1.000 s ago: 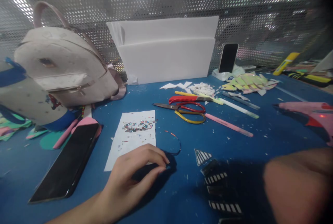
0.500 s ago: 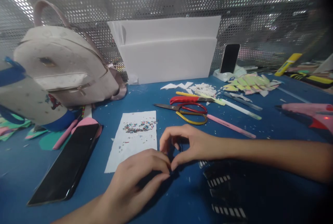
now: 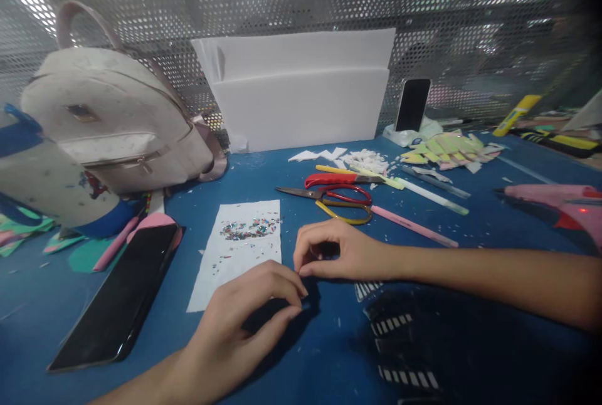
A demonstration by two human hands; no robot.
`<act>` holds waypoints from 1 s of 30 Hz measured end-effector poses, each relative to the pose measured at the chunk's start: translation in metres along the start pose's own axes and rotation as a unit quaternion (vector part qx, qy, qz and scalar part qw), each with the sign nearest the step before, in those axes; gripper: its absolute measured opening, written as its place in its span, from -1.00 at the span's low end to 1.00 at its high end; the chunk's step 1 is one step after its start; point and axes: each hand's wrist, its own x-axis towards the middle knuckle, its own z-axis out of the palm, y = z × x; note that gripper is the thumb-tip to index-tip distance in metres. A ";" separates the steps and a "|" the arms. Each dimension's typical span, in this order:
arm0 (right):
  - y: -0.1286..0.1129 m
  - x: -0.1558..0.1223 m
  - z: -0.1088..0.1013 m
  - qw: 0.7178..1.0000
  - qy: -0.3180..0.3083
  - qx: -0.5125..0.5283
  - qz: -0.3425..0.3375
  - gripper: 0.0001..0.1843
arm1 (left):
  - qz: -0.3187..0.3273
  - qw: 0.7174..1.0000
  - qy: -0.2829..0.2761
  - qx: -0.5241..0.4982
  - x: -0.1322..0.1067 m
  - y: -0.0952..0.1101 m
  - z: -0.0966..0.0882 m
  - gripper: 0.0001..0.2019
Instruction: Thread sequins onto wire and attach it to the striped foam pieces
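My left hand (image 3: 249, 314) rests over the blue table (image 3: 324, 367), thumb and fingertips brought close in a pinch. Just above and to the right of it, my right hand (image 3: 341, 251) pinches thumb to forefinger. Anything between either set of fingertips is too small to make out. Beside them lies a white sheet of paper (image 3: 207, 289) bearing a scatter of small multicoloured glittery bits (image 3: 249, 229). Dark strips with white bars (image 3: 392, 325) lie under and below my right forearm.
Beyond my right hand lie scissors (image 3: 324, 193), a red-handled cutter (image 3: 332, 179), a pink pen-like stick (image 3: 414, 226) and paper scraps (image 3: 451, 151). A pink glue gun (image 3: 555, 198) is at right. At left are a phone (image 3: 117, 295), jug (image 3: 61, 173) and backpack (image 3: 117, 116).
My right hand has lifted slightly up and away from the left fingertips, and its thumb and forefinger have closed together. The left hand has hardly moved. The view has shifted a little.
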 end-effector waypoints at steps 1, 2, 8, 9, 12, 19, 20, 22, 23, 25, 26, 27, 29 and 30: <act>-0.001 0.000 0.001 1.000 -0.008 -0.013 0.002 -0.92 | -0.001 1.000 0.002 0.001 0.000 0.000 0.000 -0.81; -0.002 -0.001 0.001 1.000 -0.014 -0.023 0.002 -0.96 | -0.004 1.000 0.005 0.005 0.001 0.001 -0.001 -0.82; -0.002 -0.004 0.004 0.999 -0.012 -0.035 0.009 -0.88 | -0.038 0.996 0.042 0.069 -0.003 0.001 -0.001 -0.84; -0.002 -0.004 0.004 0.999 -0.015 -0.031 0.010 -0.88 | -0.038 0.995 0.045 0.076 -0.003 0.000 -0.001 -0.84; -0.002 -0.003 0.003 0.999 -0.039 -0.006 -0.002 -0.87 | -0.042 0.993 0.057 0.096 -0.002 -0.001 -0.001 -0.86; -0.003 -0.001 0.002 0.999 0.007 0.001 -0.037 -0.89 | -0.076 0.991 0.046 0.097 0.003 -0.003 -0.001 -0.88; -0.003 -0.001 0.002 0.999 0.014 -0.007 -0.039 -0.88 | -0.077 0.992 0.041 0.090 0.003 -0.003 -0.001 -0.87; -0.002 -0.002 0.002 0.998 0.023 -0.026 -0.043 -0.88 | -0.079 0.993 0.026 0.080 0.003 -0.004 -0.002 -0.87; -0.002 -0.002 0.003 0.998 0.028 -0.035 -0.044 -0.87 | -0.077 0.994 0.014 0.076 0.004 -0.004 -0.005 -0.88; -0.003 -0.001 0.003 0.997 0.044 -0.047 -0.035 -0.86 | -0.070 0.994 -0.009 0.082 0.006 -0.006 -0.014 -0.89; -0.003 -0.001 0.003 0.997 0.055 -0.049 -0.025 -0.85 | -0.063 0.994 -0.012 0.093 0.008 -0.008 -0.020 -0.90; -0.004 -0.001 0.003 0.997 0.066 -0.046 -0.012 -0.85 | -0.055 0.992 -0.007 0.115 0.011 -0.010 -0.029 -0.90; -0.004 -0.001 0.003 0.996 0.081 -0.032 0.019 -0.85 | -0.040 0.984 0.029 0.172 0.017 -0.017 -0.047 -0.92; -0.004 -0.001 0.002 0.996 0.083 -0.022 0.031 -0.86 | -0.041 0.978 0.039 0.200 0.020 -0.022 -0.057 -0.92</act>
